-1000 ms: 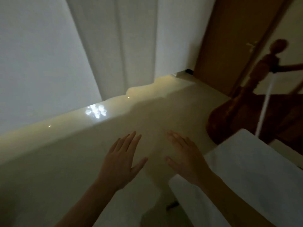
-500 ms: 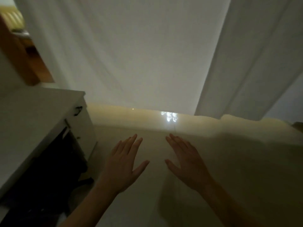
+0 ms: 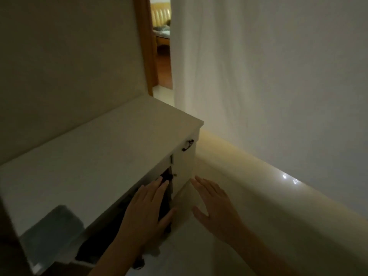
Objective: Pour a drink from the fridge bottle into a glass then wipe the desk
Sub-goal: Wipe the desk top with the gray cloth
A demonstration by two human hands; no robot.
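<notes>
A white desk (image 3: pixel 95 148) fills the left half of the dim head view, its top bare except for a grey folded cloth (image 3: pixel 53 232) near the front left corner. My left hand (image 3: pixel 147 212) hovers flat, fingers apart, in front of the desk's dark open underside. My right hand (image 3: pixel 215 206) is also flat and holds nothing, over the pale floor beside the desk's right end panel. No fridge, bottle or glass is in view.
The desk's end panel has a small dark handle (image 3: pixel 188 145). A white wall (image 3: pixel 278 76) runs along the right with a glossy pale floor (image 3: pixel 258 206) below. Behind the desk a wood-framed doorway (image 3: pixel 161 46) opens onto another room.
The view has swung left: the wooden door and stair post are gone, the desk now fills the left. Both hands stay spread in front of me.
</notes>
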